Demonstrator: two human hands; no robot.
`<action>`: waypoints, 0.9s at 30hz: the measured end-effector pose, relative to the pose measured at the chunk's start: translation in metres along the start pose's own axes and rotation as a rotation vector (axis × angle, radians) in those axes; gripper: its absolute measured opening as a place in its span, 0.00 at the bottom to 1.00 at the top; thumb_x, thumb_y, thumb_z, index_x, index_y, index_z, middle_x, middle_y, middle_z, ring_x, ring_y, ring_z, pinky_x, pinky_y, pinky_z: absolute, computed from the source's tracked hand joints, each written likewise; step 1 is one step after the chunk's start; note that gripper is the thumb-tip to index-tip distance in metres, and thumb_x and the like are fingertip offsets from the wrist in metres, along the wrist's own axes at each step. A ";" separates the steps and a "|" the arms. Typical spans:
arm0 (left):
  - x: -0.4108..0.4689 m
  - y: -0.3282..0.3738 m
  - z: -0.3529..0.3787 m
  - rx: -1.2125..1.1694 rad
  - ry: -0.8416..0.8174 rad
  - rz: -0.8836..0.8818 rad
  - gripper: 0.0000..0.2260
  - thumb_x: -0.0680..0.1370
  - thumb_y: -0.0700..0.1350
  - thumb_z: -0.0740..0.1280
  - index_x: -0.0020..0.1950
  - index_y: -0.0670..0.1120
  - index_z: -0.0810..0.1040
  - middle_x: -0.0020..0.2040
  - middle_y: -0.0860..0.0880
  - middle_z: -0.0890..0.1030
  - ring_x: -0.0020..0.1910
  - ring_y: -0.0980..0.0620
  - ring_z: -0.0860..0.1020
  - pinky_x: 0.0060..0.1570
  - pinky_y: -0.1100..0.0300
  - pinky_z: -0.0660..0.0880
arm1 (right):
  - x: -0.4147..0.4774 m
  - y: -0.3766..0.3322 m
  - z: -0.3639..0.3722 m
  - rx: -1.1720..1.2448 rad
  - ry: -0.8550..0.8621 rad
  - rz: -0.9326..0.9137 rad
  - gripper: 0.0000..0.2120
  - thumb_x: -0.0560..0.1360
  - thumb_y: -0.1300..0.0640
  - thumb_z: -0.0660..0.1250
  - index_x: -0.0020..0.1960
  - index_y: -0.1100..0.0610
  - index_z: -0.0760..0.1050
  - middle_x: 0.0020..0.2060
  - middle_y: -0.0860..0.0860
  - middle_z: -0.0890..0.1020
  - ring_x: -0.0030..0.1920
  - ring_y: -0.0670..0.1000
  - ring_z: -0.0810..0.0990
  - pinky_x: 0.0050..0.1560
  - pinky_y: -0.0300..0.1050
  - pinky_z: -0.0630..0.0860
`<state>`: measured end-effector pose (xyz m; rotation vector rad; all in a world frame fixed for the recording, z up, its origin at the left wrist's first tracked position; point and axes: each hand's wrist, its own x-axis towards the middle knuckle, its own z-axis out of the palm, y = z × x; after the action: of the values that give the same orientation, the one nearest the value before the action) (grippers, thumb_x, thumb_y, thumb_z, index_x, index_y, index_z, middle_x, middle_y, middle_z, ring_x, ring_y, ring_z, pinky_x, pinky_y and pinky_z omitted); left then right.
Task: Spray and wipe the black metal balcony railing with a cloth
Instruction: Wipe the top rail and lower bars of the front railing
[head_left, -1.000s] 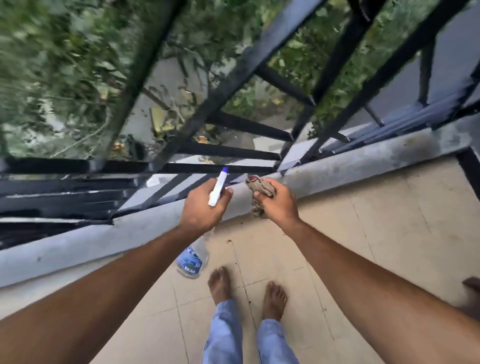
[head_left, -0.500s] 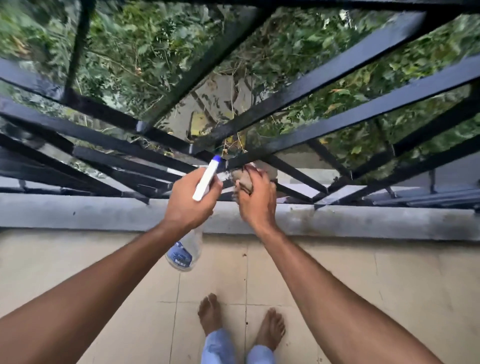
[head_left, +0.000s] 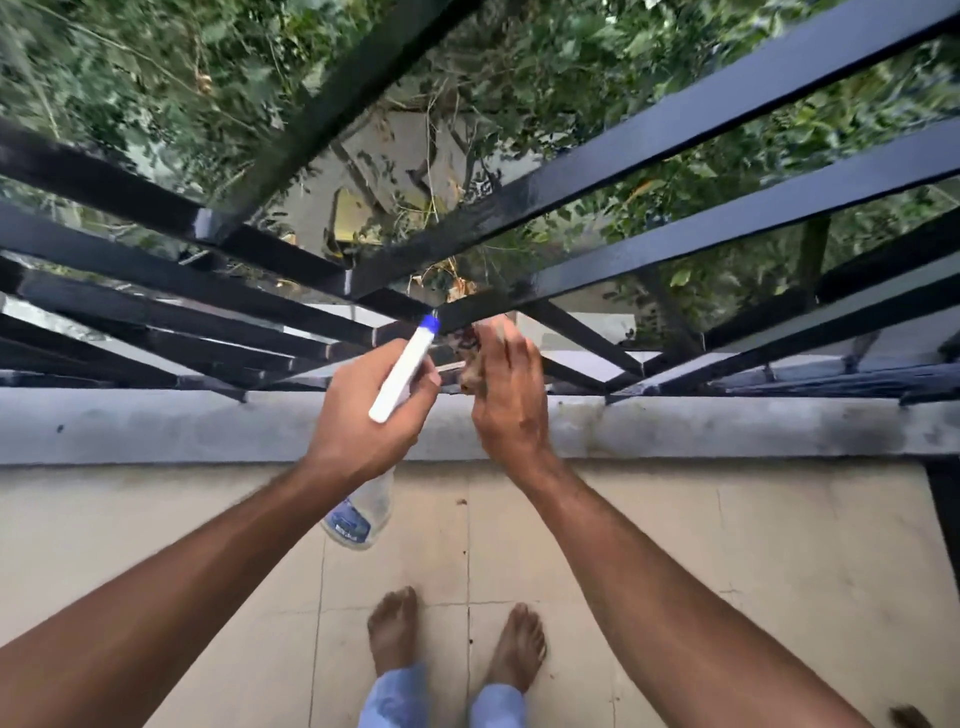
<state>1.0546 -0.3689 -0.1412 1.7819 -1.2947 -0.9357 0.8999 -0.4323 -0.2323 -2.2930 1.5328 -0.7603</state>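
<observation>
The black metal railing (head_left: 644, 140) fills the upper half of the view, its bars fanning out from a grey concrete kerb. My left hand (head_left: 363, 415) grips a clear spray bottle (head_left: 358, 514) with a white head and blue nozzle tip (head_left: 429, 323) pointing up at a lower bar. Just to its right, my right hand (head_left: 509, 400) holds a brownish cloth (head_left: 470, 358) against the same low bar near the centre. Most of the cloth is hidden behind my fingers.
A grey concrete kerb (head_left: 727, 426) runs across under the railing. Beige floor tiles (head_left: 779, 545) lie below, with my bare feet (head_left: 395, 629) and blue trouser hems at bottom centre. Green foliage and debris show beyond the bars.
My view has swung from the right end of the railing to face it squarely. Both hands rose from above the kerb to the lower bars, the cloth now against a bar.
</observation>
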 end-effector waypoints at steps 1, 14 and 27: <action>0.003 -0.005 0.002 -0.001 -0.006 0.001 0.04 0.77 0.49 0.66 0.42 0.51 0.76 0.33 0.53 0.78 0.29 0.50 0.80 0.35 0.48 0.79 | -0.002 0.016 0.004 -0.022 -0.006 0.067 0.28 0.72 0.72 0.66 0.71 0.63 0.69 0.63 0.63 0.76 0.59 0.64 0.75 0.62 0.53 0.72; 0.016 -0.009 0.019 -0.149 0.026 -0.009 0.06 0.76 0.48 0.65 0.44 0.47 0.77 0.35 0.45 0.78 0.24 0.48 0.77 0.28 0.62 0.74 | 0.009 -0.009 0.013 0.201 0.047 0.006 0.23 0.76 0.69 0.62 0.70 0.62 0.65 0.63 0.63 0.73 0.63 0.62 0.72 0.72 0.52 0.66; 0.011 -0.008 0.040 -0.094 -0.013 0.024 0.05 0.76 0.48 0.65 0.43 0.49 0.78 0.32 0.52 0.78 0.25 0.51 0.79 0.33 0.53 0.77 | 0.001 0.022 0.000 0.053 -0.164 0.182 0.29 0.77 0.63 0.64 0.76 0.63 0.62 0.70 0.62 0.73 0.73 0.61 0.66 0.80 0.55 0.50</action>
<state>1.0258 -0.3832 -0.1689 1.6875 -1.2573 -0.9802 0.8834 -0.4413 -0.2430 -2.0858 1.5981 -0.5440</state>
